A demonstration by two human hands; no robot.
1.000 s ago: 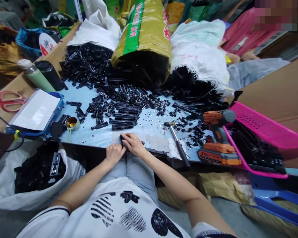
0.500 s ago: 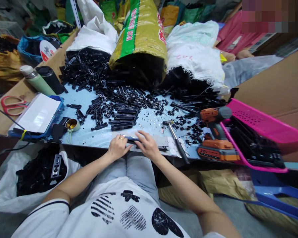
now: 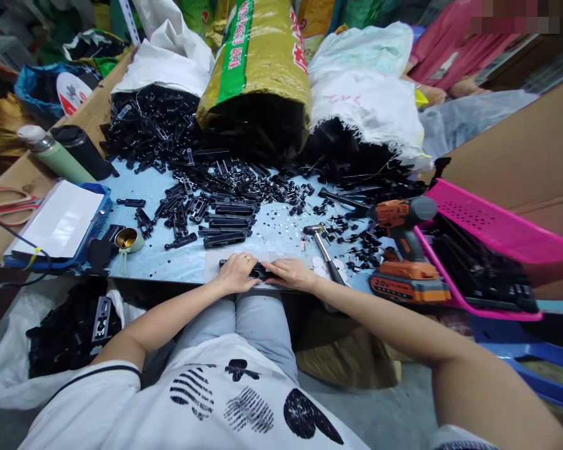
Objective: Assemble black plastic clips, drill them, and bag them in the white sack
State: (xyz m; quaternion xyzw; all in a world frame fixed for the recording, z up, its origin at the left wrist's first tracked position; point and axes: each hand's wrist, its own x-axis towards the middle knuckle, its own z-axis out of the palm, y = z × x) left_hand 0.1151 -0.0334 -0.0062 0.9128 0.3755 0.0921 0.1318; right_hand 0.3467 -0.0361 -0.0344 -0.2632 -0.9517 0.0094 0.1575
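A long black plastic bar (image 3: 259, 271) lies flat at the near edge of the blue table (image 3: 178, 262). My left hand (image 3: 237, 273) presses down on its left end with the fingers curled over it. My right hand (image 3: 291, 274) lies flat on its right end, fingers stretched along the bar. A hammer (image 3: 325, 249) rests just right of my right hand. More black bars (image 3: 225, 226) are stacked a little beyond my hands.
Sacks spilling black parts (image 3: 154, 122) line the table's far side. An orange cordless drill (image 3: 403, 250) and a pink basket (image 3: 488, 262) stand at the right. A small brass cup (image 3: 127, 239), a blue tray (image 3: 56, 225) and two bottles (image 3: 70, 156) sit left. Another person in pink (image 3: 450, 56) is behind.
The small piece my hands held together at the table edge gave way to a long bar, now laid flat. Both hands spread apart along it and press down.
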